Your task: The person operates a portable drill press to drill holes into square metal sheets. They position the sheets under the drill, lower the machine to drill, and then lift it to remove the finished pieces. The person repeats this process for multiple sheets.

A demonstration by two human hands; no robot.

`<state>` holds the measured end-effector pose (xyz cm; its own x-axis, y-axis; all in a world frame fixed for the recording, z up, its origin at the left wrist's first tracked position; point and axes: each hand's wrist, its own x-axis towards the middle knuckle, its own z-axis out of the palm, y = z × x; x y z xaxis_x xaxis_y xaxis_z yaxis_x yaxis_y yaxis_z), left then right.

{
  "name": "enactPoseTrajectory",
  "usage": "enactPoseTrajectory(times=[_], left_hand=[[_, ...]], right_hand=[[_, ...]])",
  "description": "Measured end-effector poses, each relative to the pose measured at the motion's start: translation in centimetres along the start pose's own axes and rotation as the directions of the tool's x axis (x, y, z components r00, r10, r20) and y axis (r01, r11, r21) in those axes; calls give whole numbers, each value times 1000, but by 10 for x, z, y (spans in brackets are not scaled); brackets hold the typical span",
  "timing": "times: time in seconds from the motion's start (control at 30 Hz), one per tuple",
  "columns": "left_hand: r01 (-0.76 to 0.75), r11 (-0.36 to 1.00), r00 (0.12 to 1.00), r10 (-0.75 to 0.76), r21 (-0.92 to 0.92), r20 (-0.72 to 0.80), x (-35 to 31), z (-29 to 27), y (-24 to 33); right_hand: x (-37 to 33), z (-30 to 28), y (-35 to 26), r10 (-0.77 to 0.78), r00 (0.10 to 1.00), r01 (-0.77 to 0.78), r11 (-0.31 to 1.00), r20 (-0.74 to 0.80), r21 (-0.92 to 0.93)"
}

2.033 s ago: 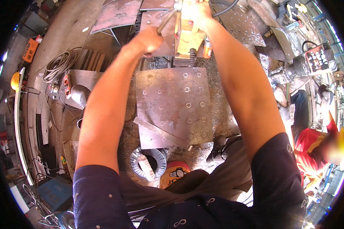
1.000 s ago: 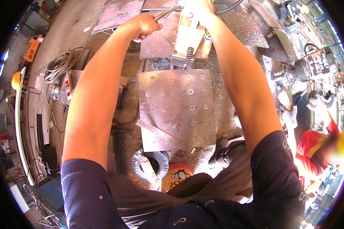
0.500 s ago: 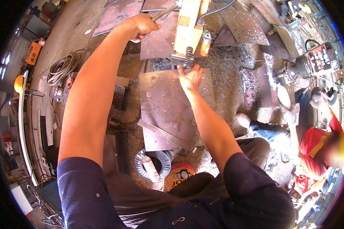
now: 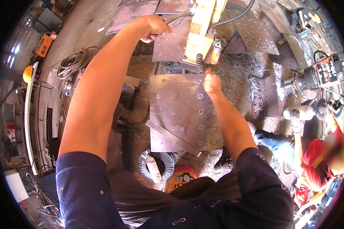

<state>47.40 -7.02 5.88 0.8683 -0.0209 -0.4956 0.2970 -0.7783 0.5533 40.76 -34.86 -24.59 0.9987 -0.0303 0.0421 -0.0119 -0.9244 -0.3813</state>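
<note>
My left hand (image 4: 156,27) is wrapped round a metal lever handle (image 4: 179,16) on the side of a yellow machine that looks like a drill (image 4: 198,42). A dark spiral bit (image 4: 199,61) points down at the machine's near end. Just below and to the right of the bit, my right hand (image 4: 212,82) is curled closed, apart from it; whatever its fingers may hold is hidden. Under that hand lies a steel plate (image 4: 172,103) marked with rows of small circles. A flat metal bar (image 4: 172,137) rests diagonally across the plate.
An orange-and-white can (image 4: 216,52) stands beside the machine, near a black cable (image 4: 233,19). Close to me are a slotted round reel (image 4: 143,168) and a yellow-and-red bucket (image 4: 181,175). At right, a co-worker in red (image 4: 313,152) sits by another drill (image 4: 313,74). Coiled cable (image 4: 72,63) lies left.
My right hand has come away from the bit, down and to the right. My left hand still grips the handle. The whole view has shifted slightly.
</note>
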Motion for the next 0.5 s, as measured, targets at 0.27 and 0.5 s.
enactPoseTrajectory(times=[0.27,0.5], left_hand=[[-1,998,999,3,-56,39,-15,16,-14],[-49,994,999,50,-96,17,-32,25,-14]], right_hand=[[-26,-65,23,-30,987,-1,982,-159,-191],[-17,-153,-65,54,832,261,840,-552,475]])
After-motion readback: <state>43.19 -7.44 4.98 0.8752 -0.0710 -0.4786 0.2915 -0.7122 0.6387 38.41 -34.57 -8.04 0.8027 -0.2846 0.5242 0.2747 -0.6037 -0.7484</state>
